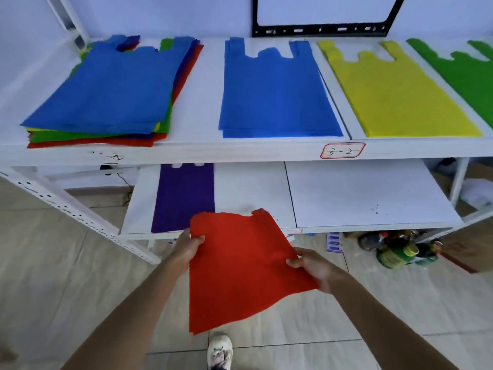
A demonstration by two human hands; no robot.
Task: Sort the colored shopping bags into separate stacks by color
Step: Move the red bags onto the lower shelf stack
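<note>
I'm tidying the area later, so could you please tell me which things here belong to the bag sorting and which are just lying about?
Belongs to the job:
red bag, held by left hand and right hand
mixed pile
blue stack
yellow stack
green stack
purple bag

Just lying about:
bottles on the floor
black frame
shelf label

Bright, even, cool daylight washes my view; shadows are faint. The upper shelf [240, 152] bows from wide-angle distortion, and everything looks slightly soft, blurrier toward corners.

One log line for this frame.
hands: left and right hold red bag | over lower shelf | beside purple bag | not placed
</note>
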